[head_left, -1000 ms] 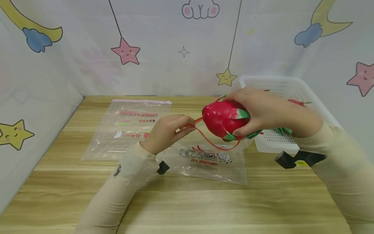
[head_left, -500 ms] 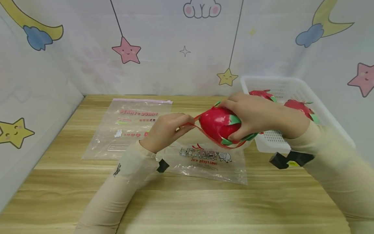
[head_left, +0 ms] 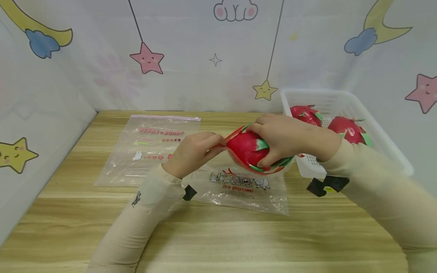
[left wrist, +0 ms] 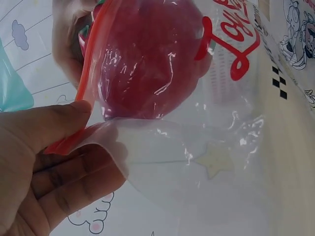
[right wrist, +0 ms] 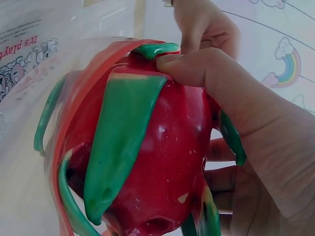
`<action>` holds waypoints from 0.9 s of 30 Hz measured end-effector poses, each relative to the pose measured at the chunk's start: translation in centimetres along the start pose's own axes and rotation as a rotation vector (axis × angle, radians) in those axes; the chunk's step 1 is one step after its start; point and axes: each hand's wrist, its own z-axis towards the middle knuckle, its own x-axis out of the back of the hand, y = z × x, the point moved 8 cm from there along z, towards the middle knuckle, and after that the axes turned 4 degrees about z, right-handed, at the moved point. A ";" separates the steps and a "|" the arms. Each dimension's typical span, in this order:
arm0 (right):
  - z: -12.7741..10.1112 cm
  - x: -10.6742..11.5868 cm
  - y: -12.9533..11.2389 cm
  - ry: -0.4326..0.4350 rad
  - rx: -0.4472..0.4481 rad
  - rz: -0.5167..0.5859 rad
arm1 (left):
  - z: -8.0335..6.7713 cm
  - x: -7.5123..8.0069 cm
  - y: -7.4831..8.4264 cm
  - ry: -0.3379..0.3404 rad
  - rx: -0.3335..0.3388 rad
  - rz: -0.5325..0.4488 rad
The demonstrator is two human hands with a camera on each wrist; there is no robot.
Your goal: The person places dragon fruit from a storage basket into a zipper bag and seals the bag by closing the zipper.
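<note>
My right hand [head_left: 285,138] grips a red dragon fruit [head_left: 247,149] with green leaf tips, shiny like a plastic model. The fruit's front end is inside the mouth of a clear zip bag [left wrist: 197,162], whose red zip edge curves around it. In the right wrist view the thumb presses near the fruit's leaves [right wrist: 125,137], and the red rim [right wrist: 74,113] runs alongside them. My left hand [head_left: 196,151] pinches the corner of the bag's red edge between thumb and fingers. The bag's lower part, printed "It's playtime!", hangs close over the table.
A white perforated basket [head_left: 392,151] at the right holds two more dragon fruits, one [head_left: 307,113] at the back and one [head_left: 349,129] nearer. Another clear bag [head_left: 123,167] with a pink zip lies flat on the wooden table [head_left: 222,242] at the left. A patterned curtain stands behind.
My right hand has moved left and slightly down, pushing the dragon fruit into the bag's opening. The red zip edge has spread around the fruit. My left hand has hardly moved.
</note>
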 end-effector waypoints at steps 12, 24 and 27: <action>1.8 -0.9 -0.9 -0.058 0.017 -0.035 | -0.2 0.3 -0.1 0.006 0.001 0.020; 3.5 -2.4 -1.3 -0.112 0.064 -0.035 | -0.1 0.4 -0.2 0.014 0.007 -0.001; 4.0 -2.7 -1.4 -0.115 0.078 -0.031 | -0.2 0.4 -0.2 0.018 0.004 -0.003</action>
